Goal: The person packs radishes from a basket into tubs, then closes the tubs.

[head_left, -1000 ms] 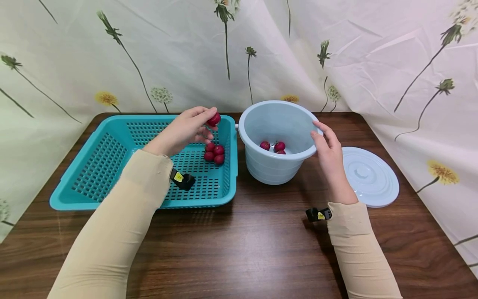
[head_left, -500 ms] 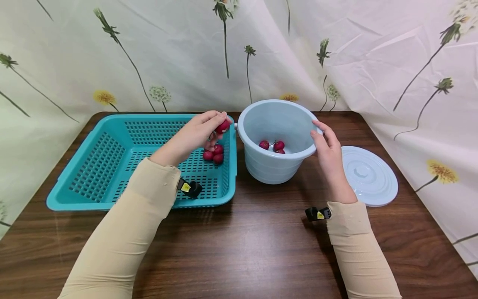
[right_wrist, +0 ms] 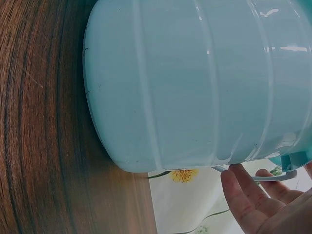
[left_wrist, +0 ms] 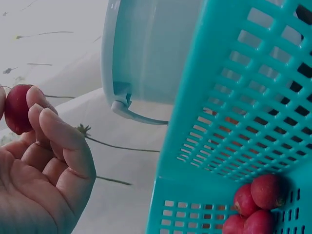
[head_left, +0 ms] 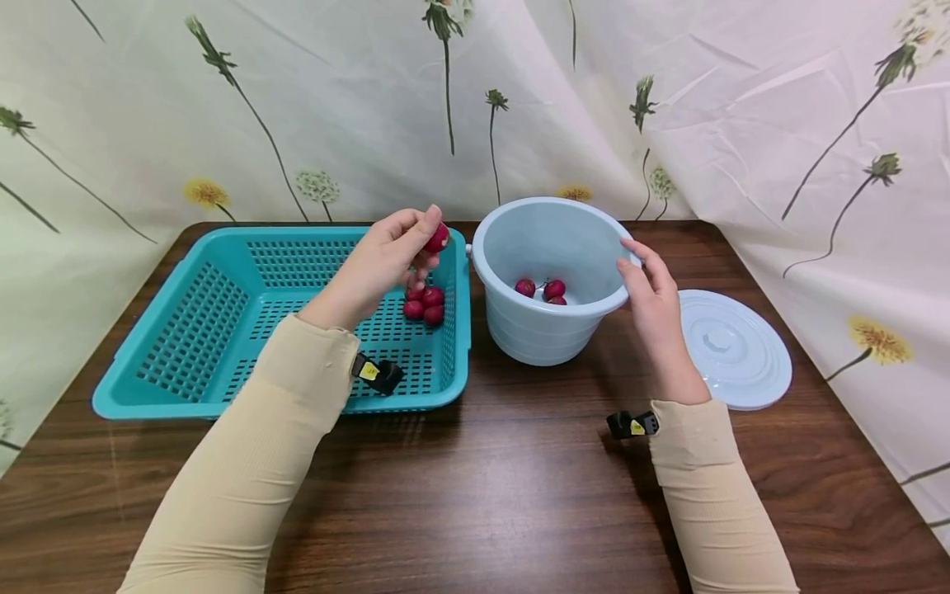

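Observation:
Thumb and fingers of my left hand (head_left: 371, 262) pinch a red radish (head_left: 439, 238) above the right end of the teal basket (head_left: 107, 403). In the left wrist view the held radish (left_wrist: 18, 108) sits at the fingertips, the other fingers half curled. Several radishes (head_left: 434, 315) lie together in the basket's right end. My right hand (head_left: 656, 318) grips the right rim of the light-blue bucket (head_left: 542, 337), whose floor bears a few radishes (head_left: 553, 289). The right wrist view has the fingers (right_wrist: 243, 200) at the bucket's outer wall, beside its handle.
A light-blue lid (head_left: 735, 351) lies flat on the brown wooden table (head_left: 475, 503), right of the bucket. Basket and bucket stand close side by side. A flower-printed cloth (head_left: 371, 107) hangs behind the table.
My left hand has moved rightward with the radish, then lifted slightly and turned it up at the fingertips. The right hand has stayed on the bucket rim.

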`<state>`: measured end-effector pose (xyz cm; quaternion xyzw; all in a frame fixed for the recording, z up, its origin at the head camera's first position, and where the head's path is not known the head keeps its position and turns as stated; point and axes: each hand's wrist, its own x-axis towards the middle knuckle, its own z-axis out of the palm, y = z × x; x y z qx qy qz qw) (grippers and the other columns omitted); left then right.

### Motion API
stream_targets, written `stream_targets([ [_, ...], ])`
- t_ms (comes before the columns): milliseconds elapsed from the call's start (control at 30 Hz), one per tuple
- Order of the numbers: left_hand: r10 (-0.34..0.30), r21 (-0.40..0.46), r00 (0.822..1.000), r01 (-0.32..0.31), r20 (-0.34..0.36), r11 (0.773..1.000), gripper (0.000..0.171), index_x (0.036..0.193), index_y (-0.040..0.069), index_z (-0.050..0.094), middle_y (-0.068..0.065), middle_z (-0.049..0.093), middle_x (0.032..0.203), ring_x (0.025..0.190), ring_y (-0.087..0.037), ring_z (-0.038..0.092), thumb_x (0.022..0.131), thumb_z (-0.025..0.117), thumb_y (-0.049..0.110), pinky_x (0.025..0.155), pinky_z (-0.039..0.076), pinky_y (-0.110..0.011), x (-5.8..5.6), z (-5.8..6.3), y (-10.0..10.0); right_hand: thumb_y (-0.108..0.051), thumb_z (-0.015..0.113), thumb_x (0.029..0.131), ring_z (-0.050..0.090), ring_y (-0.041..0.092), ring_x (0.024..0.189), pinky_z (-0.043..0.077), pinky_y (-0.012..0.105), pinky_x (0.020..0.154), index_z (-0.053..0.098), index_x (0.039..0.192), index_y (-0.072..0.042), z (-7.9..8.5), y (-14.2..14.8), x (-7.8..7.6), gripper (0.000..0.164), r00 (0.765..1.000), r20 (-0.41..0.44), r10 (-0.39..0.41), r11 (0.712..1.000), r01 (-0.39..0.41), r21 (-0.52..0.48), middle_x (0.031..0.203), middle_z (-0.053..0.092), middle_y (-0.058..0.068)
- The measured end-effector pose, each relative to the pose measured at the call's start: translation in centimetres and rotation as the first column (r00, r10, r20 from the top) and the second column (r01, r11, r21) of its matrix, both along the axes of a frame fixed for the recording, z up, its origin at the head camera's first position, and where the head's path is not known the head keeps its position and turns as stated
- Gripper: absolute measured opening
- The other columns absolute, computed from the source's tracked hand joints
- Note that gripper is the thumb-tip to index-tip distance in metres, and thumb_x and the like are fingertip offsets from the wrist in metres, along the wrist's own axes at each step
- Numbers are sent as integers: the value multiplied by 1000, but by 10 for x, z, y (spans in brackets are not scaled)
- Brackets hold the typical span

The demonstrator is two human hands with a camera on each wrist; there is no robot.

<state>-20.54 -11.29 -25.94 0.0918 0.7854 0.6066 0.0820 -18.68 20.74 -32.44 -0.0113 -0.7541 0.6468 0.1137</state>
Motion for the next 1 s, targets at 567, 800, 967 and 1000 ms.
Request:
stream_targets([
  [567,-8,83,999,10,-32,997,41,128,8,61,-2,69,108,95,-19,68,91,72,24,83,58,-30,-1,1,-11,-34,49,102,53,15,109,50,17,77,49,146,-19,0,1,1,47,1000,10,-10,1000,10,23,151,43,5],
  [800,-28,78,999,30,-26,996,44,131,8,61,-5,66,121,91,-18,71,90,74,19,87,58,-32,0,3,-13,-33,49,102,52,18,113,51,18,79,49,146,-18,0,1,1,46,1000,3,-5,1000,5,16,150,44,5],
  [967,-52,52,999,53,-12,997,45,133,10,61,-7,64,125,89,-18,73,90,73,16,87,58,-30,0,6,-9,-32,48,102,51,19,115,51,19,80,49,146,-19,0,0,1,46,1000,3,0,1000,0,2,151,43,5],
  [1000,-57,50,998,57,-9,997,45,133,11,60,-7,64,125,90,-19,73,90,73,16,87,58,-31,1,7,-8,-32,48,102,51,18,115,51,19,80,49,146,-19,0,0,1,46,1000,5,0,1000,0,-3,151,43,5],
])
